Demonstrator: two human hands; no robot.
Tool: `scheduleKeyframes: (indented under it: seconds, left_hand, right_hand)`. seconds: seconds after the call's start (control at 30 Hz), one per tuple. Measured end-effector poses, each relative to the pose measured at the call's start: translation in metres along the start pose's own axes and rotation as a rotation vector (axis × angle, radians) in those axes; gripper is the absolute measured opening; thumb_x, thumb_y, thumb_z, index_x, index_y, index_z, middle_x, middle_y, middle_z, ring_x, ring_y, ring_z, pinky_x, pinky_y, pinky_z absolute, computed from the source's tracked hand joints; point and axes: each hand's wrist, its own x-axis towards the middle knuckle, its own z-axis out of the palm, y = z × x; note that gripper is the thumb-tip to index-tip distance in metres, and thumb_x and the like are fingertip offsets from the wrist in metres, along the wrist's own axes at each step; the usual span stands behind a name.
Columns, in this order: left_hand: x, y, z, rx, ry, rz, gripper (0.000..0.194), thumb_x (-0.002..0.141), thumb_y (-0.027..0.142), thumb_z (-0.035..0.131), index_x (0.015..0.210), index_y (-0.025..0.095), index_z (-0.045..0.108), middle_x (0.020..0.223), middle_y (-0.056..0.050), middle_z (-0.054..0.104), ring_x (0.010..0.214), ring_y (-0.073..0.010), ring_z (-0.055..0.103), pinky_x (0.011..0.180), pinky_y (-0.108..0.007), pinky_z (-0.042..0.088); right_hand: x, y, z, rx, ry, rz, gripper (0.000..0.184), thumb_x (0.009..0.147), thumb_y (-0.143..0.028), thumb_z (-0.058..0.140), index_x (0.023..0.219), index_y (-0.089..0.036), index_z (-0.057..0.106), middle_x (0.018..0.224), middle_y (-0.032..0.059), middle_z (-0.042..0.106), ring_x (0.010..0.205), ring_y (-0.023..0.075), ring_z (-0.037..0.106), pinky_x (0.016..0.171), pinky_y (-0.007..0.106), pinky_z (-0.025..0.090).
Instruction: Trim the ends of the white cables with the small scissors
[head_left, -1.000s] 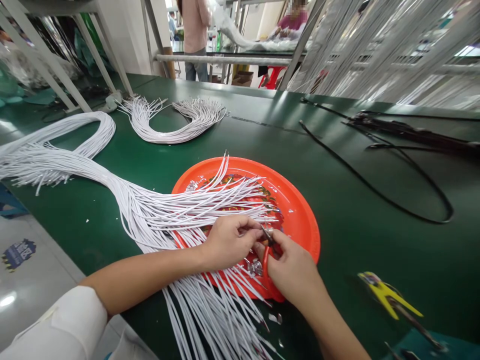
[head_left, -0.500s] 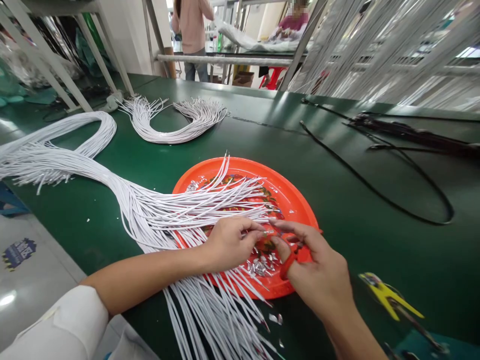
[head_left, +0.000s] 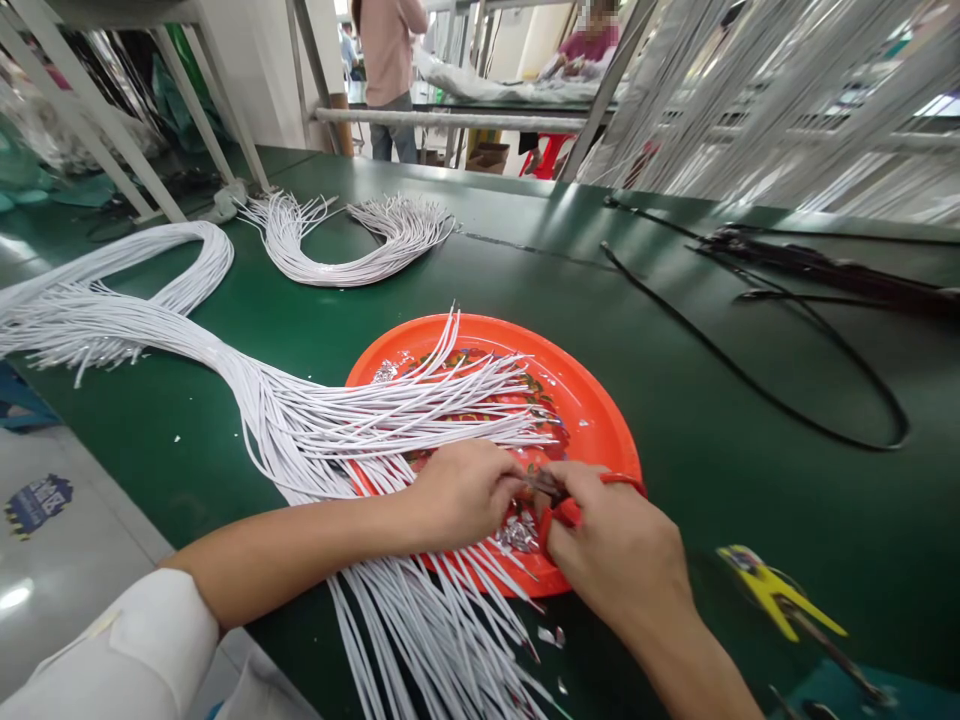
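Holding a pair of red-handled scissors, the right hand sits at four o'clock from the middle of the red tray, its grip closed round the handles. The scissor blades point to ten o'clock and meet the fingertips of the left hand, near the tray's middle; that grip is narrow, thumb and fingers pinched, and what lies between them is hidden. White wires come in from nine o'clock; one part lies across the tray under and above the left hand, the other fans over the tray's rim towards seven o'clock onto the green bench. A heap of silvery scraps lies in the tray near five o'clock, just beside the right hand, with smaller bits at ten. Well apart from the tray, a curved white bundle rests at eleven o'clock, a black cord loops between two and three, and a yellow-handled tool lies at four. Past the bench, around twelve o'clock, a person in a pink top stands.
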Motion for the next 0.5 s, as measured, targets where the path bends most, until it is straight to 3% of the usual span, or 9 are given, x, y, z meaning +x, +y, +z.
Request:
scheduleKeyframes:
  seconds: [0.2,0.33,0.5]
  left_hand:
    - [-0.003,-0.005,0.007,0.237,-0.038,0.264,0.019,0.084,0.014,0.041,0.083,0.013,0.059,0.079,-0.005,0.060,0.075,-0.0155,0.053,0.072,-0.028,0.043]
    - [-0.002,-0.004,0.003,0.272,-0.071,0.436,0.021,0.080,0.007,0.039,0.085,0.011,0.059,0.081,-0.006,0.061,0.074,-0.0149,0.054,0.071,-0.027,0.044]
    - [0.000,-0.005,0.002,0.102,0.025,0.544,0.024,0.082,0.008,0.036,0.087,0.012,0.060,0.085,-0.007,0.063,0.080,-0.0131,0.055,0.077,-0.024,0.044]
  right_hand:
    - [0.007,0.000,-0.009,0.443,-0.348,0.480,0.011,0.066,-0.030,0.051,0.074,-0.023,0.055,0.061,-0.0012,0.059,0.052,0.0152,0.053,0.050,0.025,0.040]
    - [0.010,0.010,-0.010,0.833,-0.393,0.572,0.016,0.059,-0.029,0.062,0.063,-0.021,0.049,0.058,-0.0031,0.050,0.056,0.0135,0.048,0.053,0.024,0.041]
    - [0.015,0.010,-0.021,1.176,-0.430,0.713,0.033,0.048,-0.031,0.076,0.059,-0.019,0.047,0.056,-0.0046,0.047,0.054,0.0107,0.045,0.052,0.023,0.041]
